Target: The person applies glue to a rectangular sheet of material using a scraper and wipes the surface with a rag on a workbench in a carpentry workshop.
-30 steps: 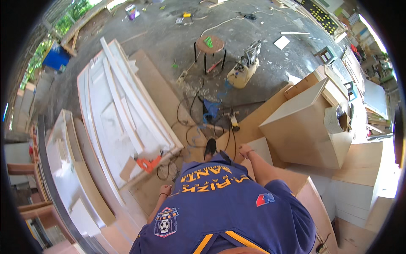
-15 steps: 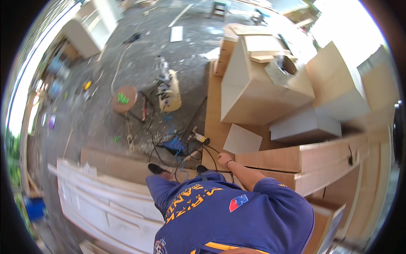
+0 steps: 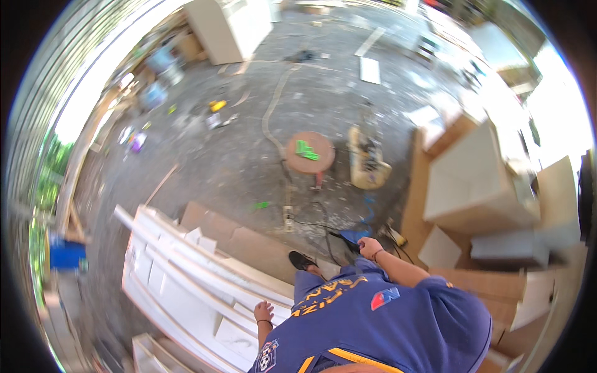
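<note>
My right hand (image 3: 371, 247) is closed on a black cable (image 3: 318, 225), in front of my body beside a blue item on the floor. The cable runs left toward a pale power strip (image 3: 288, 219). My left hand (image 3: 263, 311) has its fingers apart and holds nothing I can see. It hovers over or rests at the edge of a long white cabinet frame (image 3: 180, 292) lying on the left; contact is unclear. Past the cable stands a round brown stool (image 3: 305, 163) with green pieces (image 3: 306, 150) on it.
A cream-coloured machine (image 3: 368, 178) with a blue hose stands right of the stool. Pale wooden boxes (image 3: 466, 168) and drawer-like panels (image 3: 479, 286) crowd the right side. Cardboard (image 3: 249, 245) lies along the white frame. Cords and scraps are scattered over the grey floor (image 3: 211, 161).
My view has swung left, so the stool and machine sit farther right. My left hand has come into view over the white frame. My right hand stays closed on the cable.
</note>
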